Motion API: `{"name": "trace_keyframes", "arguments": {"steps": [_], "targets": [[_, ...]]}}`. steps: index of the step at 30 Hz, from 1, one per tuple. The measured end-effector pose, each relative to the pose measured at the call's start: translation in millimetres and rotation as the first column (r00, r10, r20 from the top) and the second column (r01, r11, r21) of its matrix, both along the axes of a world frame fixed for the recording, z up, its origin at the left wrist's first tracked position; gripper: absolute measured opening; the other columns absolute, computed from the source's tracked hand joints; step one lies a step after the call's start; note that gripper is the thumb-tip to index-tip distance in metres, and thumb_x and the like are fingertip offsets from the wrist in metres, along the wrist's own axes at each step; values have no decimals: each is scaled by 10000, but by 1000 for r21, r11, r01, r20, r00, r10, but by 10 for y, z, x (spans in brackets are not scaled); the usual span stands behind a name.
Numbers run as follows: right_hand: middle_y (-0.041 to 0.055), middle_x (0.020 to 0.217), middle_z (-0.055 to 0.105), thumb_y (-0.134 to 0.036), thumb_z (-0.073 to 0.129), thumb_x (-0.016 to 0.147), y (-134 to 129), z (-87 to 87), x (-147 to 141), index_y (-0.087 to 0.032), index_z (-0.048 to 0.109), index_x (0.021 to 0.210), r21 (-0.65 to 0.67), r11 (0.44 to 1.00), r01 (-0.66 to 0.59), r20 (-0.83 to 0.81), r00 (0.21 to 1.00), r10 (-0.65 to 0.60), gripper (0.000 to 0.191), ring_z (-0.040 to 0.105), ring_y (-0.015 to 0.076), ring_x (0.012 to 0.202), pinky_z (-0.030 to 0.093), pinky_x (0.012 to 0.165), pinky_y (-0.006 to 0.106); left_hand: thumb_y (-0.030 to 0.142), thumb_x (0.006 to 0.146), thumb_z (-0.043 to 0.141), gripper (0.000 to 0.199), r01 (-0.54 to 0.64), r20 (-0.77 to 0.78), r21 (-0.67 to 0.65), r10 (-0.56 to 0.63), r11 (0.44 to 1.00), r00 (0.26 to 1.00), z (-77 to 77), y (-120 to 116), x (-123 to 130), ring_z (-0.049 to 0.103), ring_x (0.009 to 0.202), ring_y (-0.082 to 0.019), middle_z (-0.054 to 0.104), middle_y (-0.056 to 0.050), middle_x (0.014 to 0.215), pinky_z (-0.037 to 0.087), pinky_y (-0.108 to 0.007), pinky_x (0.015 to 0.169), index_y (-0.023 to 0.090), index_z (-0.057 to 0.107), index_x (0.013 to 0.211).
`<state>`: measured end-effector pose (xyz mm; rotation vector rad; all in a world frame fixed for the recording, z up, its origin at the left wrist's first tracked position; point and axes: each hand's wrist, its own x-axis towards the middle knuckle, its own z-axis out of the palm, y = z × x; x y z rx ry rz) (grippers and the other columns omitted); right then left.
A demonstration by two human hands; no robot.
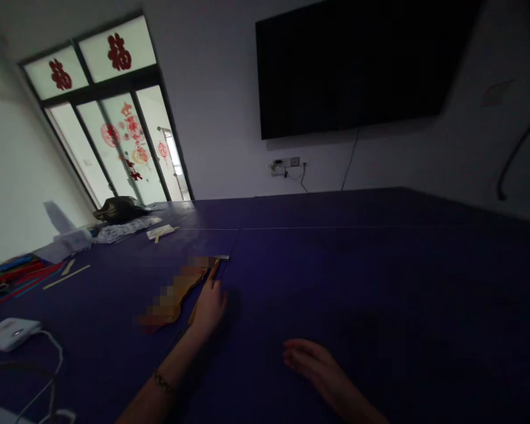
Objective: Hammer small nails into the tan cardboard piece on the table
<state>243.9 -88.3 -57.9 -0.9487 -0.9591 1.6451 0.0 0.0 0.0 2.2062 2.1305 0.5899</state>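
Observation:
My left hand (209, 307) is closed around the wooden handle of a small hammer (214, 268). Its metal head points away from me, close to the tabletop. Just left of that hand lies a flat, uneven orange-brown piece (176, 297), partly pixelated, so I cannot tell what it is. My right hand (311, 362) is over the purple table (335, 282) on the right, fingers stretched out and holding nothing. Its palm is mostly turned from view.
A white device (11, 333) with a cable sits at the left front. Beyond it are colourful strips (22, 274), a clear plastic box (73, 240), a dark bag (120, 209) and a small white packet (161, 231). A wall screen (362, 65) hangs behind the table.

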Motion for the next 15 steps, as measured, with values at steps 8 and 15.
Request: {"name": "trace_keyframes", "arguments": {"steps": [8, 15], "targets": [[58, 745, 680, -415, 744, 544, 15, -46, -11, -160, 668, 778, 5, 1000, -24, -11, 1000, 24, 354, 630, 183, 710, 453, 727, 330, 371, 836, 412, 383, -303, -290, -74, 270, 950, 918, -185, 311, -361, 547, 964, -287, 545, -200, 1015, 427, -341, 762, 46, 480, 1027], [55, 755, 681, -400, 724, 567, 22, -78, -23, -167, 666, 802, 58, 997, -56, 83, 995, 51, 336, 628, 193, 721, 452, 710, 331, 373, 843, 409, 376, -311, -283, -151, 260, 938, 923, -269, 429, -381, 582, 929, -283, 594, -199, 944, 445, -336, 749, 46, 509, 1000]]}}
